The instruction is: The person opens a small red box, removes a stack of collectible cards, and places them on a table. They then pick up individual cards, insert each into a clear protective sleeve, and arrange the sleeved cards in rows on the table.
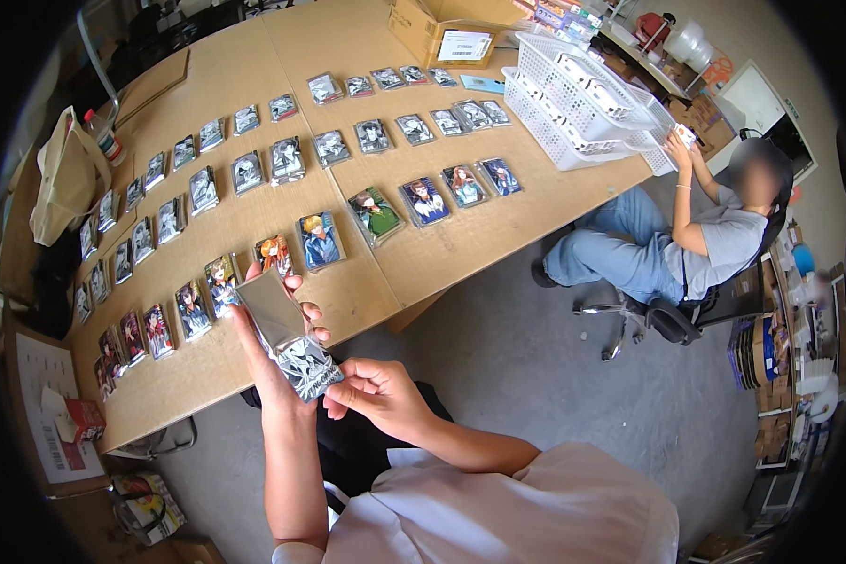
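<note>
My left hand [271, 368] cradles a stack of cards with a shiny, silver-grey face [271, 308], its fingers wrapped round the far side. A black-and-white illustrated card [307, 367] shows at the stack's near end. At that card's lower right corner, the thumb and fingers of my right hand [378, 399] are pinched together. Both hands are in front of the table's near edge. Just beyond them on the table lie piles of colour illustrated cards, among them an orange one [274, 252] and a blue one [321, 241].
Rows of black-and-white card piles [288, 160] cover the brown table [348, 305]. White plastic baskets [559, 141] and a cardboard box [442, 36] stand toward the far right. Another person [714, 221] sits on a wheeled chair at right, holding a small white item. A bottle [103, 136] stands at left.
</note>
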Demonstrator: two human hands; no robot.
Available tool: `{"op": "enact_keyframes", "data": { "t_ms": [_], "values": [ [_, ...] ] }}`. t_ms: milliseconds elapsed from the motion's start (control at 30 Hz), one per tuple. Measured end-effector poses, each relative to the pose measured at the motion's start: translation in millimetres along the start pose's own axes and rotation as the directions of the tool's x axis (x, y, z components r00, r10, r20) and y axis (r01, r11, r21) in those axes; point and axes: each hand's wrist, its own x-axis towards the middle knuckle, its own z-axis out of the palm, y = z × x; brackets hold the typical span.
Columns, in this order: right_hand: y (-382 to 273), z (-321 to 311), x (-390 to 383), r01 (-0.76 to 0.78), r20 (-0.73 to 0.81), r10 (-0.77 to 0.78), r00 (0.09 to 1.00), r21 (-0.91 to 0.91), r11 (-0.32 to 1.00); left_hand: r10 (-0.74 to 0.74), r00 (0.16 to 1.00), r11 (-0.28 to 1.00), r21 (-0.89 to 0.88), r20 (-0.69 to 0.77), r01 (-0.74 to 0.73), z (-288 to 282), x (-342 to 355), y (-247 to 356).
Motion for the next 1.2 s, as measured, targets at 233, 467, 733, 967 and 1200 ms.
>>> {"op": "enact_keyframes", "data": {
  "t_ms": [233, 467, 733, 967, 1200],
  "values": [
    [-5.5, -6.1, -6.1, -0.012, -0.01, 0.013, 1.0, 0.066, 0.998, -0.029, 1.0, 0.999, -0.028, 0.011, 0.029, 2.8, 0.6, -4.1],
    [1.3, -9.5, -10.4, 0.073, -0.028, -0.072, 0.997, 0.028, 0.997, -0.08, 0.991, 0.992, -0.088, 0.106, 0.089, 12.5, -3.4, -0.4],
    [-6.4, -3.6, -10.4, 0.058, -0.021, -0.058, 0.998, -0.02, 0.998, -0.081, 0.99, 0.993, -0.07, 0.119, 0.09, 11.9, -7.6, -0.3],
    [-9.8, -2.6, -13.3, 0.031, 0.023, -0.03, 0.999, -0.016, 0.999, -0.043, 0.994, 0.999, 0.0, 0.1, 0.043, 5.3, -7.0, 4.4],
    [-5.2, -5.8, -16.9, 0.035, 0.028, -0.037, 0.999, 0.09, 0.995, -0.031, 0.991, 0.999, -0.04, 0.127, 0.036, 9.3, -8.3, 0.2]
  ]
}}
